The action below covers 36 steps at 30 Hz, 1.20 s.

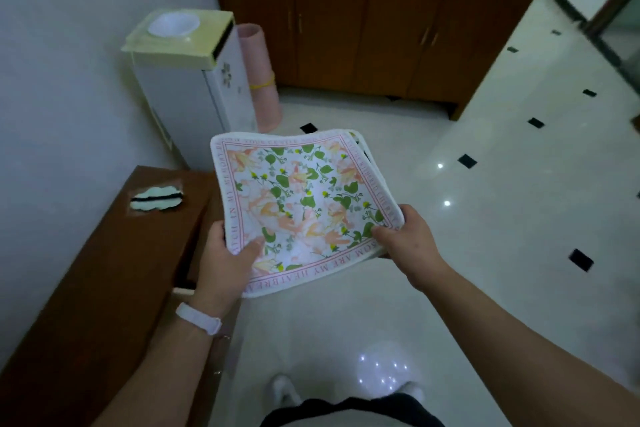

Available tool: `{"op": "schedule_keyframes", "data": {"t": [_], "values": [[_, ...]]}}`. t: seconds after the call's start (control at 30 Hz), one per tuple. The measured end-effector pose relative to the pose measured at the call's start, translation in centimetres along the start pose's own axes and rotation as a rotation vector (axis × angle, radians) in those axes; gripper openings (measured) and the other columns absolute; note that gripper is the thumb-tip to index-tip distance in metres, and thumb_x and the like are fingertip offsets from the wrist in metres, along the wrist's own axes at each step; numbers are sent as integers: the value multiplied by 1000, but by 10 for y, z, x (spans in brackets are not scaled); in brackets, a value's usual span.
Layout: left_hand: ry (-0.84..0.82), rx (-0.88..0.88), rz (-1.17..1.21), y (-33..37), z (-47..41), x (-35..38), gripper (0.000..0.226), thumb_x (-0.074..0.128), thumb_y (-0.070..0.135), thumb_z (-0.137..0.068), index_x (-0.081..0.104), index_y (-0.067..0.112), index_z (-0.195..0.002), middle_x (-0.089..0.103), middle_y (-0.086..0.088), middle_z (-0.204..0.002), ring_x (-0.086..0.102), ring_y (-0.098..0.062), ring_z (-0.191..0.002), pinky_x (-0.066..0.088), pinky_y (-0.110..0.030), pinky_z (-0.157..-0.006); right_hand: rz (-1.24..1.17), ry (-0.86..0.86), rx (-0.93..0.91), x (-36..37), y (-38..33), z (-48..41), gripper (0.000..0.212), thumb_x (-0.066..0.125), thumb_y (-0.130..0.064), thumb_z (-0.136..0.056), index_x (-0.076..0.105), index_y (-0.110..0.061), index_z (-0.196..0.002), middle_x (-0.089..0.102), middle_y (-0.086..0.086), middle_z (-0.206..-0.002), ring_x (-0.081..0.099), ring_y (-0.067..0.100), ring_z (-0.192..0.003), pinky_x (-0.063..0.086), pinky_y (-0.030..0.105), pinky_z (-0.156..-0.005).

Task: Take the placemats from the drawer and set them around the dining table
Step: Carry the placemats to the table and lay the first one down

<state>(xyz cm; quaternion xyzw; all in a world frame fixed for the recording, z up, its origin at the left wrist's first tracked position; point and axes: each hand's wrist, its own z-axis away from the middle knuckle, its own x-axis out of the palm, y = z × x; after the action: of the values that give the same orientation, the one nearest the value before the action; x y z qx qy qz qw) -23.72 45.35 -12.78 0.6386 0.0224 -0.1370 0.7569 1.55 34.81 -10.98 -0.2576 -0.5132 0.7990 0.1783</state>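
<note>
The left hand and the right hand both grip the near corners of a small stack of floral placemats, held flat in the air over the white tiled floor, beside a brown cabinet at the left.

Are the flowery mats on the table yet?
Not yet. The placemats are out of the drawer, a small stack held over the floor by the left hand and right hand. No dining table is in view, so setting them out is still left.
</note>
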Motion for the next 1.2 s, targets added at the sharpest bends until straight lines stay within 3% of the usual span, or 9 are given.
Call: {"op": "schedule_keyframes", "data": {"t": [0.13, 0.33, 0.5, 0.77, 0.9, 1.03, 1.2], "values": [[-126, 96, -57, 25, 14, 82, 33, 72, 5, -83, 51, 15, -107, 64, 6, -97, 62, -5, -85, 50, -22, -67, -67, 137, 21, -84, 19, 6, 32, 67, -4, -86, 52, -11, -113, 66, 8, -107, 71, 26, -90, 63, 37, -64], [-333, 156, -162, 57, 57, 224, 32, 72, 9, -83, 52, 23, -103, 66, 5, -101, 66, -15, -90, 54, -40, -79, -152, 321, 75, -233, 63, 24, 32, 67, -7, -86, 53, -14, -114, 66, 6, -105, 71, 25, -88, 63, 41, -68], [-466, 244, -207, 80, 112, 342, 31, 72, 6, -82, 52, 15, -104, 65, 5, -94, 65, -14, -84, 54, -38, -75, -213, 472, 103, -349, 98, 53, 32, 67, -7, -88, 52, -16, -115, 65, 4, -106, 71, 23, -87, 63, 38, -66], [-744, 339, -212, 117, 180, 484, 31, 71, 6, -83, 51, 16, -103, 66, 6, -93, 65, -10, -81, 50, -24, -65, -339, 765, 134, -468, 141, 111, 28, 67, -5, -87, 54, -14, -110, 66, 5, -104, 71, 24, -88, 61, 33, -62], [-887, 398, -229, 126, 209, 550, 29, 72, 9, -82, 51, 23, -97, 66, 4, -92, 65, -11, -78, 50, -24, -64, -407, 913, 178, -510, 166, 135, 32, 68, -6, -86, 54, -14, -113, 67, 7, -107, 71, 26, -89, 63, 41, -67], [-1033, 426, -262, 129, 230, 612, 29, 71, 10, -84, 53, 16, -105, 65, 3, -94, 64, -8, -79, 47, -14, -55, -431, 1036, 219, -545, 180, 148, 30, 68, -4, -86, 54, -13, -110, 68, 8, -105, 71, 26, -88, 63, 43, -69], [-1182, 429, -233, 145, 243, 701, 30, 71, 10, -83, 54, 17, -106, 66, 5, -94, 65, -8, -81, 48, -17, -59, -396, 1199, 256, -595, 180, 140, 26, 68, -3, -85, 56, -12, -107, 68, 7, -102, 71, 23, -86, 61, 34, -60]]}}
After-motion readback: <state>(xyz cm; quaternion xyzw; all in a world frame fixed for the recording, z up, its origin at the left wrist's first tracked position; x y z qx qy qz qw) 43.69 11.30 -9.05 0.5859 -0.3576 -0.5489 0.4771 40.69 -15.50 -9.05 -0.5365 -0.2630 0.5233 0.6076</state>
